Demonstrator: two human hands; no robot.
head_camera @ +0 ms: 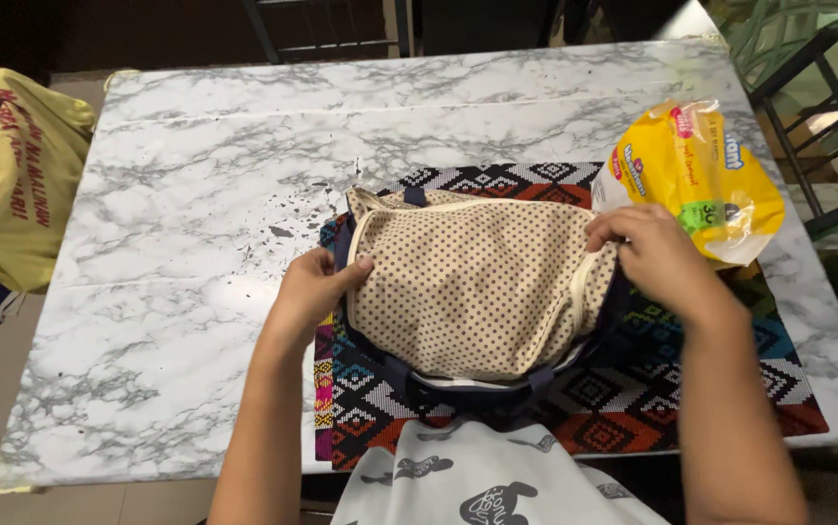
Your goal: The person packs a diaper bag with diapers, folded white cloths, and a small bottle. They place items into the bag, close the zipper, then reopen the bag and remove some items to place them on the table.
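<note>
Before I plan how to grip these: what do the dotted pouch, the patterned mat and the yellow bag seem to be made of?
The cream pouch with brown dots looks like soft matte woven cloth; it creases under both hands. The multicoloured geometric mat seems to be flat woven fabric. The yellow bag is likely thin glossy plastic, wrinkled and shiny.

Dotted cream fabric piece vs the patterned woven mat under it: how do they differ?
The cream fabric piece with brown dots and navy trim bears a fine, even dot print; the woven mat with multicoloured geometric pattern has bold diamonds in red, black and blue. The fabric piece is smaller and lies on top; the mat spreads wider beneath it on the marble-look table. The left hand and right hand grip the fabric piece's ends; the mat lies unheld. Both are textiles.
</note>
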